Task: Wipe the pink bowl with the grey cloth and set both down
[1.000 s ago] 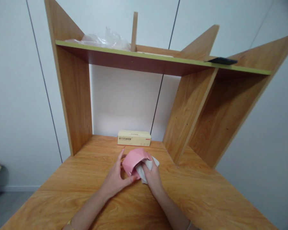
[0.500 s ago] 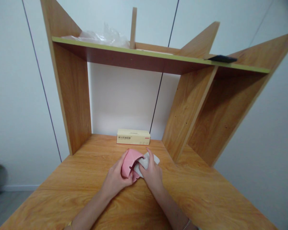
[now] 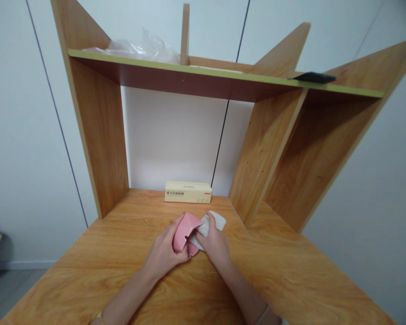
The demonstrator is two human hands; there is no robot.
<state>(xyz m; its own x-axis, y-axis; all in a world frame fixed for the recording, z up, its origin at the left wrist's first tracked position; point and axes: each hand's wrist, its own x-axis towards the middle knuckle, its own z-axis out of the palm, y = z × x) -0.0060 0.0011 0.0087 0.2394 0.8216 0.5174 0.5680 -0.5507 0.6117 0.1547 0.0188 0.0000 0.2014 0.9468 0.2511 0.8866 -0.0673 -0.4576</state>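
Note:
My left hand (image 3: 165, 253) is wrapped round a pink, shiny, pouch-like case (image 3: 185, 229), thumb at its near edge and fingers behind it. The case's mouth gapes toward the right, with a small notch in its rim. From that side, my right hand (image 3: 214, 243) pinches a light grey, flat, soft-looking piece (image 3: 219, 220) between thumb and fingers. One end of this piece lies at or inside the opening; how far in it reaches is hidden. Both things are held just above the wooden desk (image 3: 128, 246).
Behind my hands, a cream box (image 3: 188, 193) with printed writing stands at the back of the desk. Upright wooden panels (image 3: 101, 135) carry a shelf (image 3: 206, 73) above. On it lie crumpled clear plastic (image 3: 145, 48) and a dark flat object (image 3: 314, 77).
The pink case has tilted slightly and its opening looks a little more pinched. The grey piece and right hand have barely moved. The camera view has shifted slightly.

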